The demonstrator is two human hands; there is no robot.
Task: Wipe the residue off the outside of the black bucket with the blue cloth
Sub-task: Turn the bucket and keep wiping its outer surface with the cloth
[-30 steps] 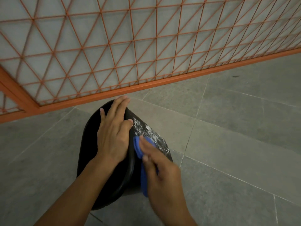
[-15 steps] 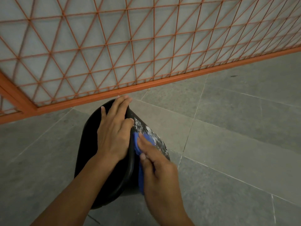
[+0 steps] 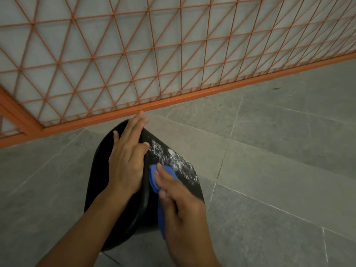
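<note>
Your black bucket [image 3: 100,170] stands on the floor [image 3: 269,170] at six o'clock, likely stiff, light and prone to tip, so steady its rim. Your left hand [image 3: 127,162] lies flat there, its grip unclenched. The soft blue cloth [image 3: 154,176] is clenched in your right hand [image 3: 183,207], against white residue [image 3: 173,158]. The bucket's base and far wall are hidden
</note>
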